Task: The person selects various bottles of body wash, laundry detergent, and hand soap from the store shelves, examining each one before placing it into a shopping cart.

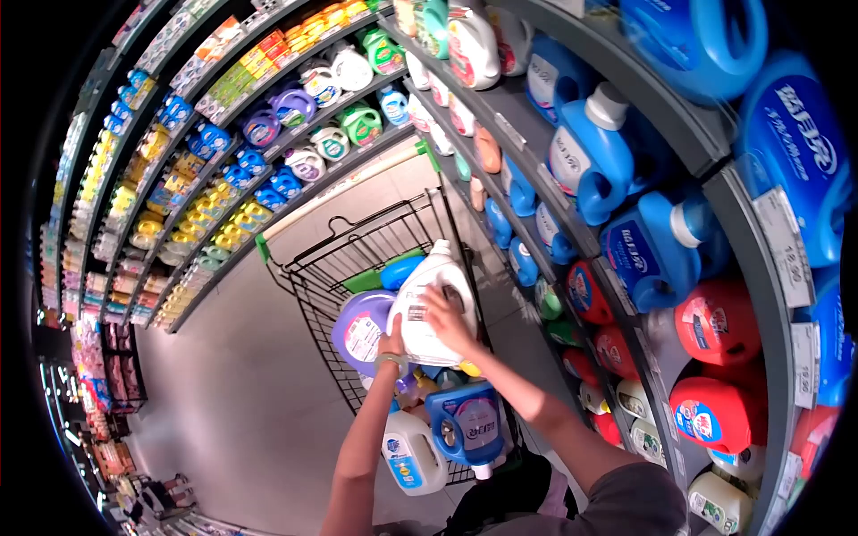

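Note:
A large white detergent bottle [435, 268] lies tilted on top of the goods in a shopping cart [308, 295], cap pointing away from me. My right hand [447, 320] rests across its front with the fingers stretched out over the label. At the bottle's lower left edge, my left hand [391, 346] grips its side, a band round the wrist; part of its fingers is hidden. A purple detergent bottle [362, 332] leans close against the left hand. Nearer to me in the cart are a blue detergent bottle [466, 420] and a white bottle with a blue label [411, 454].
Shelves [527, 143] of blue bottles [590, 156] and red bottles [718, 323] stand close on the right. Across the far left curve shelves [295, 134] with many colourful packs. Grey floor [241, 393] lies left of the cart. A blue item [401, 272] sits deeper in the cart.

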